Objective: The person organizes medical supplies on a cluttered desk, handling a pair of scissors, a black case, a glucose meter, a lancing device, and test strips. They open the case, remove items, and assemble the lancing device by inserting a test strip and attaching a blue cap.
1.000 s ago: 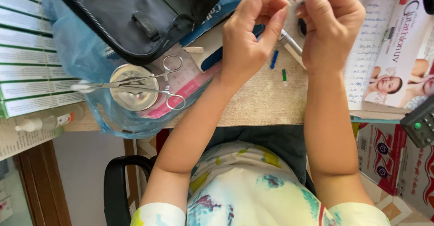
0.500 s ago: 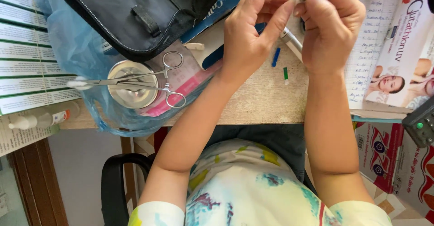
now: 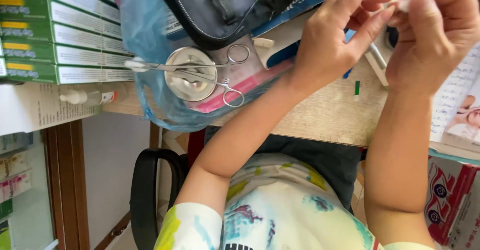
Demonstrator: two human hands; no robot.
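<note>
Top: short-sleeved shirt, white ground with splashes of yellow, teal and purple, a dark printed mark low on the chest.
Sleeves: end above the elbows; forearms bare.
Left hand (image 3: 330,45): bare, no ring or glove.
Right hand (image 3: 432,40): bare, no watch or bracelet.
Lap: dark grey cloth.

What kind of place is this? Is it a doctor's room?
Probably a small pharmacy or clinic desk. Stacked green medicine boxes line the side, metal forceps lie across a round steel tin, and a small dropper bottle rests on the wooden desk.
</note>
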